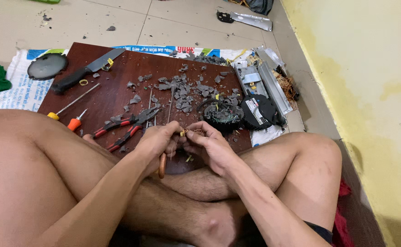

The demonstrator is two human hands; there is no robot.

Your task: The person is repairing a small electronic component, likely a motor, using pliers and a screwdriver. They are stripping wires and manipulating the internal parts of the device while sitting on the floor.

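— Copper-coloured wire (192, 132), thin and tangled, pinched between both hands just above the crossed legs, at the near edge of the dark board (113, 103).
— And the left hand (157, 142)?
— Closed on a tool with an orange-brown handle (162, 165) pointing down, fingertips also at the wire.
— Right hand (209, 144)?
— Fingers curled, gripping the wire's other side.
— Nearby?
— Red-handled pliers (127, 126) just left of the hands, round black part (222, 114) just beyond, grey scraps (186, 89) scattered across the board, knife (86, 71) far left.
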